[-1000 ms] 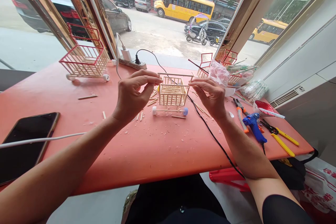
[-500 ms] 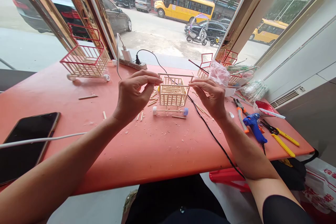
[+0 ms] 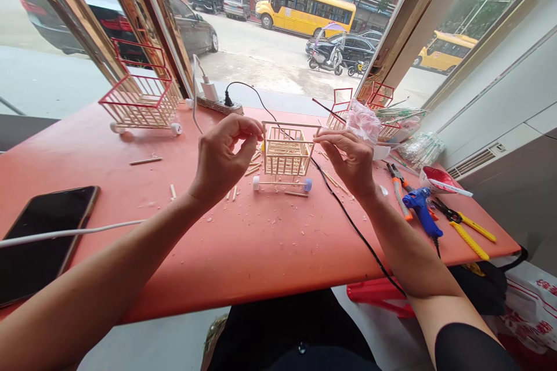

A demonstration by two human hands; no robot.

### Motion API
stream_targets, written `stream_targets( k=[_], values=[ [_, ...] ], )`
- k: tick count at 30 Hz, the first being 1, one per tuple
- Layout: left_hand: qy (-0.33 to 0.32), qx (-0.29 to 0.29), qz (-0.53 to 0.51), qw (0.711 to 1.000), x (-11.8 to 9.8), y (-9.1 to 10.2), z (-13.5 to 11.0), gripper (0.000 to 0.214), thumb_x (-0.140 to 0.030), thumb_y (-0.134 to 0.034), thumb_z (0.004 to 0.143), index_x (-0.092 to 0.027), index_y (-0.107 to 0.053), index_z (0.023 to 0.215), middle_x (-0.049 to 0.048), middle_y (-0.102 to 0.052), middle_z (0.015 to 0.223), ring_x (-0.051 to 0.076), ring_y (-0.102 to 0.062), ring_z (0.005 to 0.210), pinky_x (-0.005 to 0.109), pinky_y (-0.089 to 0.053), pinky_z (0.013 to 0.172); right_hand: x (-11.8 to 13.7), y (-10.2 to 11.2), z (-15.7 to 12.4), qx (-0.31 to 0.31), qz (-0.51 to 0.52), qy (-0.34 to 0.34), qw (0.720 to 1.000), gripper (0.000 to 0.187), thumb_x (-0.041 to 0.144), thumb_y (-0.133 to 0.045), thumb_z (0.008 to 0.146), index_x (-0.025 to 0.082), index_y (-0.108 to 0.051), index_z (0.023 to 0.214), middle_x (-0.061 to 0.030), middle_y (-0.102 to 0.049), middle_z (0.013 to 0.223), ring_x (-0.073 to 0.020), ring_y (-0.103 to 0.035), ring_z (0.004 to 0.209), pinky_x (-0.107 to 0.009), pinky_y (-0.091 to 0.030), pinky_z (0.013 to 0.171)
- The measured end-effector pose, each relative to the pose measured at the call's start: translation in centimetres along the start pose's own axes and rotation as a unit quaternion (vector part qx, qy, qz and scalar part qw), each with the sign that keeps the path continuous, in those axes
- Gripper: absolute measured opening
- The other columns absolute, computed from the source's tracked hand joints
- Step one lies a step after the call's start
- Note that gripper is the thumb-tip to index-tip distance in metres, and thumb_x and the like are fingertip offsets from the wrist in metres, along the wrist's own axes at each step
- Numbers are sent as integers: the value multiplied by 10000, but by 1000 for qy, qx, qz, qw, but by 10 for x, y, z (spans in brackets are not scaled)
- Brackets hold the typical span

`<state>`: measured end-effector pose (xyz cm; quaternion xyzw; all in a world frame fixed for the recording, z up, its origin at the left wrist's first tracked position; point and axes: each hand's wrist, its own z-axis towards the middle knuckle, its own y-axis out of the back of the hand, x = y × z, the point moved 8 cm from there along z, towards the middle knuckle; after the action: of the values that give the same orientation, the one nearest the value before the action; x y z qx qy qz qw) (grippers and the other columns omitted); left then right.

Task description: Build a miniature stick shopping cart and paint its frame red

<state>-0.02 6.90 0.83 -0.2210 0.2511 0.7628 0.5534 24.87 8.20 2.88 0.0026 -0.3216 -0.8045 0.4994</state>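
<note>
A small cart of pale wooden sticks with white and blue wheels stands on the red table between my hands. My right hand pinches the cart's top rail at its right corner. My left hand is curled in a loose pinch just beside the cart's top left corner. Whether those fingers touch the rail or hold anything is not clear.
A phone on a white cable lies front left. A red-railed stick cart stands back left, by a power strip. Right of my hands: a black cord, blue glue gun, pliers, yellow cutters. Stick scraps litter the table.
My left hand's fingers have drawn back a little to the left and curled up, away from the top rail they were pinching. The right hand and the cart have not moved.
</note>
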Motion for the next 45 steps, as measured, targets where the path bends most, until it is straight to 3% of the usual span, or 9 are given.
stream_targets(
  k=[4, 10, 32, 45],
  values=[
    [3, -24, 28, 999, 6, 3, -1, 130, -177, -693, 930, -270, -708, 1019, 19, -734, 969, 175, -698, 892, 386, -616, 832, -2, 1, -1, -10, 3, -10, 1000, 160, 346, -650, 1095, 281, -781, 1031, -4, -860, 1066, -203, -813, 1059, -409, -635, 980],
    [-26, -12, 86, 996, 4, 1, 1, 53, -287, -714, 974, -259, -756, 958, 14, -766, 906, 170, -691, 805, 369, -627, 765, -6, 2, -2, -19, -36, -29, 999, 151, 380, -660, 1076, 293, -756, 1155, -5, -845, 1079, -189, -784, 942, -372, -627, 853],
    [-27, -8, 111, 993, 7, 1, 0, 99, -285, -737, 965, -273, -788, 880, 10, -757, 829, 187, -679, 754, 415, -644, 811, -5, -6, -2, -1, -21, -15, 1000, 143, 303, -655, 1079, 274, -781, 1141, -19, -800, 1065, -181, -734, 899, -384, -631, 880],
    [1, 10, 125, 992, 4, 1, 2, 135, -310, -709, 964, -254, -769, 856, -7, -745, 815, 161, -653, 766, 356, -564, 770, -1, 0, -1, -24, -53, 3, 998, 143, 263, -651, 1089, 292, -788, 1118, -5, -759, 993, -191, -713, 969, -400, -595, 902]
  ],
)
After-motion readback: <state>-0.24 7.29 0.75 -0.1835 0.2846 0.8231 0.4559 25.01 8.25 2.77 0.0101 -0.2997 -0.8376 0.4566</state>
